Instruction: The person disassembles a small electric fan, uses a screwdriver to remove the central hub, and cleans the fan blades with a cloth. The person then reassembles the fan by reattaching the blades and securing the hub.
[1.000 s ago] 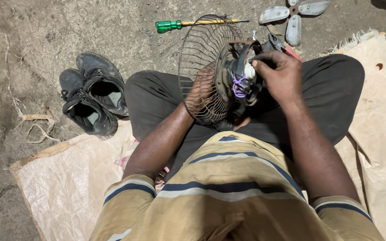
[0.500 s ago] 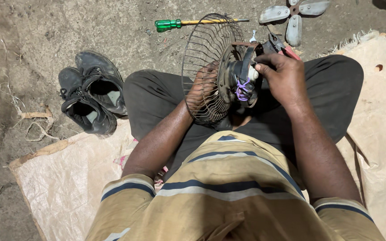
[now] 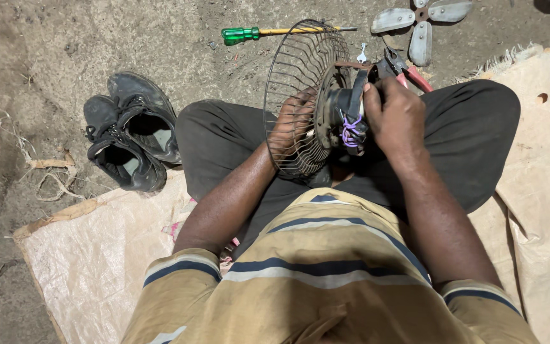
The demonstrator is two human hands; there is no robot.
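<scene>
A round wire fan guard [image 3: 297, 60] with a dark motor [image 3: 345, 111] fixed to its back rests upright on my lap. My left hand [image 3: 291, 124] is behind the wire mesh, its fingers pressed against the guard. My right hand [image 3: 397, 118] is wrapped over the motor, where purple wires [image 3: 350, 132] bunch up. Red-handled pliers [image 3: 405, 69] lie just beyond my right hand, partly hidden by it.
A green-handled screwdriver [image 3: 268, 32] lies on the dirt ground past the guard. Grey fan blades [image 3: 423, 19] lie at the top right. A pair of black shoes [image 3: 130, 130] sits at my left. I sit on woven sacking [image 3: 97, 255].
The guard and motor have shifted slightly in my lap; both hands keep their hold with only small adjustments.
</scene>
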